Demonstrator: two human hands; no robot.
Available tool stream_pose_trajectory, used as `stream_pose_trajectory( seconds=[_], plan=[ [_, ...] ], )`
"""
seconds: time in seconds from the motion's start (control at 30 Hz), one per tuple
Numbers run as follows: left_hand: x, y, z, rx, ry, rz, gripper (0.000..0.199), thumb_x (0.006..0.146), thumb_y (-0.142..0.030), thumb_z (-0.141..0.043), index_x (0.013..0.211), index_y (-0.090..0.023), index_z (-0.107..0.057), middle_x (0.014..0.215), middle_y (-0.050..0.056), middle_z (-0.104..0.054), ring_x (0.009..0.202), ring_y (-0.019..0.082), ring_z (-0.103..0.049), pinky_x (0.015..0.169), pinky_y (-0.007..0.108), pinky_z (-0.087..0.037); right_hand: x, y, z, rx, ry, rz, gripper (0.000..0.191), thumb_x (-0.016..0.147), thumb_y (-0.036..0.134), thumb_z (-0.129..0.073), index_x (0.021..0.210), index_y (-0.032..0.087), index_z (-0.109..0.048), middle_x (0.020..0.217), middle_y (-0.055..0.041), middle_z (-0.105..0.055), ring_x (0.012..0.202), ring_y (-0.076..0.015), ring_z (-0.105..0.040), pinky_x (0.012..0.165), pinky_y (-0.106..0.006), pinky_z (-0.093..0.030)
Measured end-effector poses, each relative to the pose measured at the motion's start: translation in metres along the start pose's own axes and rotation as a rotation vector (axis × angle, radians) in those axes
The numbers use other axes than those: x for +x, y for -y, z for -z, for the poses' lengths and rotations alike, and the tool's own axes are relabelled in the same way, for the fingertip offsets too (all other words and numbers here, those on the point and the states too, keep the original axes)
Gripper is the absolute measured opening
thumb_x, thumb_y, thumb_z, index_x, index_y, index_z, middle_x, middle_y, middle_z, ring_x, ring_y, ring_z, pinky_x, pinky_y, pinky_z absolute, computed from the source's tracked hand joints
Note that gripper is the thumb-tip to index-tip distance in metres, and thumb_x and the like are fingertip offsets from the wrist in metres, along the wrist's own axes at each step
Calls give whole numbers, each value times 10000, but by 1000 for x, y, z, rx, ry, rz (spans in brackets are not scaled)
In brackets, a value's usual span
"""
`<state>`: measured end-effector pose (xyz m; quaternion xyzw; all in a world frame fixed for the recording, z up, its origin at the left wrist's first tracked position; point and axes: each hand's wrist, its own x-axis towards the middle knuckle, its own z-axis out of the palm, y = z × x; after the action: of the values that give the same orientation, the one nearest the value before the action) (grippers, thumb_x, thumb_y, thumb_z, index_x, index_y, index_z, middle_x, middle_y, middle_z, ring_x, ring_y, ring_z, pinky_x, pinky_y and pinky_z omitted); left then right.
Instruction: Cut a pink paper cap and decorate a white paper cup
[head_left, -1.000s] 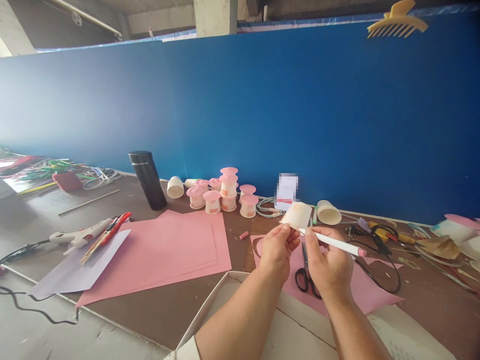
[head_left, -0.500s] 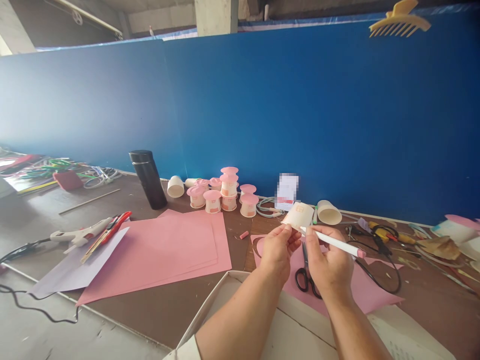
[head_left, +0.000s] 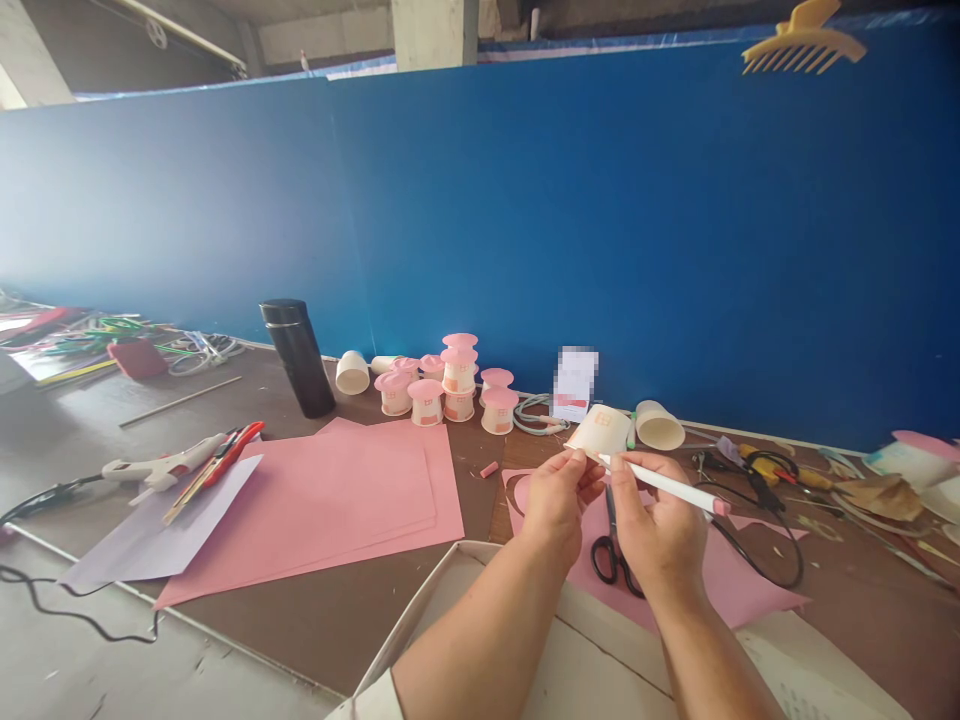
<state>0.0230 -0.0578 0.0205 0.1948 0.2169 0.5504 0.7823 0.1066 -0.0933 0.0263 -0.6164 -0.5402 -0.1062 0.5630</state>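
Upside down in the fingers of my left hand (head_left: 556, 492) is a white paper cup (head_left: 604, 428) with a small window drawn on its side. My left thumb presses near its rim. My right hand (head_left: 660, 515) is closed around a white marker pen (head_left: 675, 485) with a pink end, its tip at the lower part of the cup. Below my hands, black-handled scissors (head_left: 604, 560) lie on a cut pink sheet (head_left: 731, 575). A pink marker cap (head_left: 489, 469) rests on the table left of my hands.
Several cups with pink paper roofs (head_left: 425, 390) stand against the blue panel (head_left: 525, 220). A black bottle (head_left: 298, 360), pink paper sheets (head_left: 337, 500), a glue gun (head_left: 161, 468) and a red utility knife (head_left: 217, 465) are leftward. Cables (head_left: 765, 480) and scraps lie at right.
Hands, cup and marker stay almost in place; the view has shifted very slightly. The cup looks turned a little, its drawn window slightly further right.
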Motion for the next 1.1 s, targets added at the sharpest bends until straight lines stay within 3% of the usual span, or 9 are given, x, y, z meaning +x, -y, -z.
stream_pose_trajectory(
  seconds=[0.33, 0.63, 1.1],
  plan=[
    [5, 3, 5, 39, -18, -24, 239, 693, -285, -724, 823, -95, -659, 776, 72, -642, 701, 108, -599, 683, 225, -455, -1, -6, -4, 20, 3, -19, 198, 825, 370, -563, 871, 184, -609, 808, -50, -645, 724, -168, -595, 685, -293, -467],
    [30, 13, 19, 11, -122, -22, 188, 708, -238, -714, 803, -94, -641, 707, 50, -609, 651, 93, -582, 665, 218, -458, -4, -23, -17, 64, 26, -89, 283, 825, 431, -560, 913, 170, -624, 839, -83, -657, 751, -189, -615, 695, -310, -482],
    [40, 22, 28, 37, 32, -50, 337, 582, -346, -789, 762, -95, -654, 698, 36, -600, 665, 100, -562, 734, 255, -440, -5, -26, -28, 23, 56, -44, 277, 830, 443, -546, 881, 183, -625, 836, -76, -662, 757, -186, -617, 641, -271, -473]
  ],
)
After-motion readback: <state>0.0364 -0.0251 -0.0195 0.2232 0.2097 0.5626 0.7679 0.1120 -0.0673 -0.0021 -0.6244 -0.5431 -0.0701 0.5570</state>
